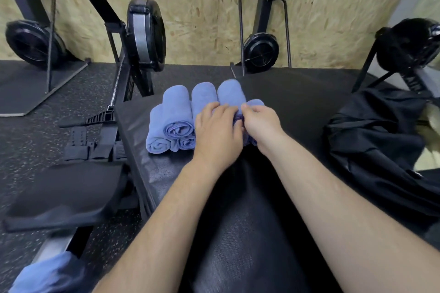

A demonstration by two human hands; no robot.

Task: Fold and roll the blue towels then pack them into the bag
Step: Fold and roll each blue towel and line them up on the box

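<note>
A black padded platform (297, 107) fills the near middle on a speckled rubber floor (31, 135). Just left of it runs a rowing machine (145, 33), with its footrests (92, 140) and seat (64, 200) nearer. A chipboard wall (202, 7) spans the far side, with more flywheel machines before it: one far left (33, 40), one in the middle (260, 51) and one at right (404, 43).

Head view, forward-down, close over mat (238, 197)

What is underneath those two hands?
The left hand and right hand grip a rolled blue towel atop the towel pile on the black mat. They cover its near end and the rolls beneath, so how many lie under them cannot be seen.
</note>
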